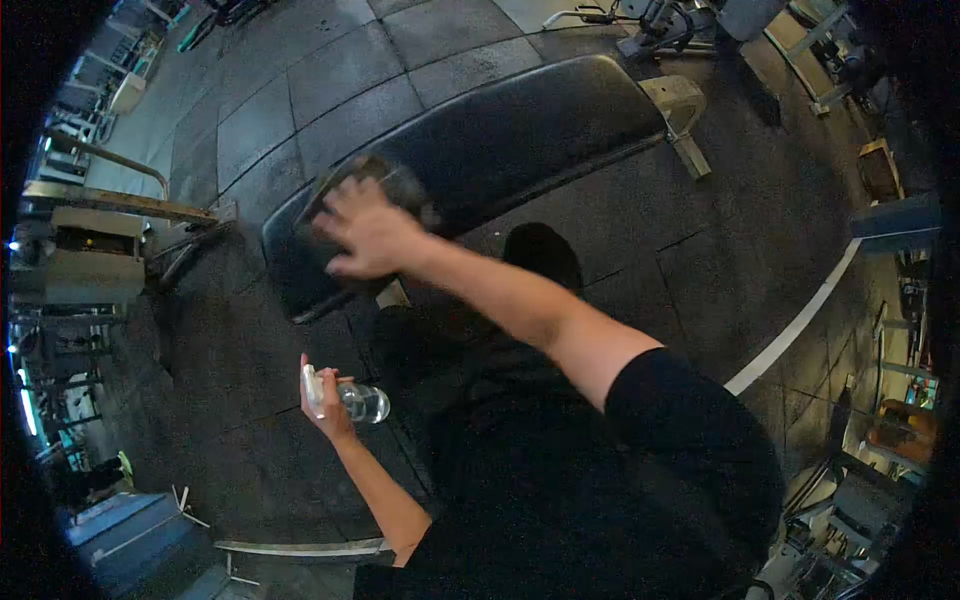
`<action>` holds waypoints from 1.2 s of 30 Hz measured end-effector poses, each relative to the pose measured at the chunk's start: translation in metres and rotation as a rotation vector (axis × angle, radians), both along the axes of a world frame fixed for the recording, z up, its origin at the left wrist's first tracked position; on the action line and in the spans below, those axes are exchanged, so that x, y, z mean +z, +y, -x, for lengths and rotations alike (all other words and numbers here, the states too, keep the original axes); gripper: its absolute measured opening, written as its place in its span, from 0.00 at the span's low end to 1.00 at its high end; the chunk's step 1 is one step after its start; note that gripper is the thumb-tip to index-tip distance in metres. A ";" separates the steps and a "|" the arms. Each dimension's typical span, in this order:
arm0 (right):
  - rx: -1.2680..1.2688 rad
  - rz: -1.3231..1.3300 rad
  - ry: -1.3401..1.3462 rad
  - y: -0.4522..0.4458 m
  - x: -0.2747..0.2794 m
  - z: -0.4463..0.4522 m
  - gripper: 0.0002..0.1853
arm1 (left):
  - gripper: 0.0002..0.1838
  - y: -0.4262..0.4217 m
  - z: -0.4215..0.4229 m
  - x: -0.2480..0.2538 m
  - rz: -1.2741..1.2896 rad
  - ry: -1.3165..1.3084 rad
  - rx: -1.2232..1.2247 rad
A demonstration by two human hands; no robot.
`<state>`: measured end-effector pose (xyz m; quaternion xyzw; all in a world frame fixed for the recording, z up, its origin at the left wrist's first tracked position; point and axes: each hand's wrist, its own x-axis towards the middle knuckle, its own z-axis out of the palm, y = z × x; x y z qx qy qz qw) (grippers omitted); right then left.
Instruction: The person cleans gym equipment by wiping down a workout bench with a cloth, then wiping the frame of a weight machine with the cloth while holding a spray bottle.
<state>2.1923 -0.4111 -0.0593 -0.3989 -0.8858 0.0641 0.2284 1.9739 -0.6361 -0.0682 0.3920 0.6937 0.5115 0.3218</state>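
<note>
My left hand [328,405] is closed around a clear bottle [366,404] with a white top, probably a spray bottle, held low over the dark floor. The bottle lies tilted on its side, its base pointing right. My right hand [372,228] reaches across to the near left end of a black padded bench [540,120]. Its fingers are spread over a dark, brownish, blurred thing [405,188] on the pad, perhaps a cloth. Motion blur hides its exact kind and whether the fingers grip it.
Dark rubber tiles [350,70] cover the floor around the bench. At the left stands a gym machine [95,255] with a metal bar. More equipment [690,25] is at the top right. A white line [800,320] crosses the floor on the right.
</note>
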 end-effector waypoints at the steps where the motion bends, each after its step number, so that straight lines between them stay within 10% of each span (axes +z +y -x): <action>1: 0.097 0.025 -0.053 -0.012 0.005 0.024 0.46 | 0.33 0.003 -0.010 0.009 -0.001 0.004 0.000; 6: 0.133 -0.024 -0.007 -0.019 0.005 -0.033 0.47 | 0.33 0.004 -0.017 0.020 -0.059 -0.130 -0.022; 15: -0.940 -0.077 -0.239 0.072 -0.024 -0.443 0.47 | 0.30 -0.003 0.008 0.002 0.046 -0.044 0.033; 19: -1.091 0.156 -0.336 0.113 -0.018 -0.372 0.53 | 0.23 -0.004 0.010 -0.009 0.089 -0.070 0.070; 25: -0.262 -0.039 -0.320 0.093 -0.022 -0.101 0.55 | 0.18 0.019 -0.009 0.000 0.119 -0.173 0.163; 36: -0.074 -0.058 -0.310 0.086 -0.017 -0.042 0.53 | 0.18 0.148 -0.019 0.013 0.096 0.156 0.070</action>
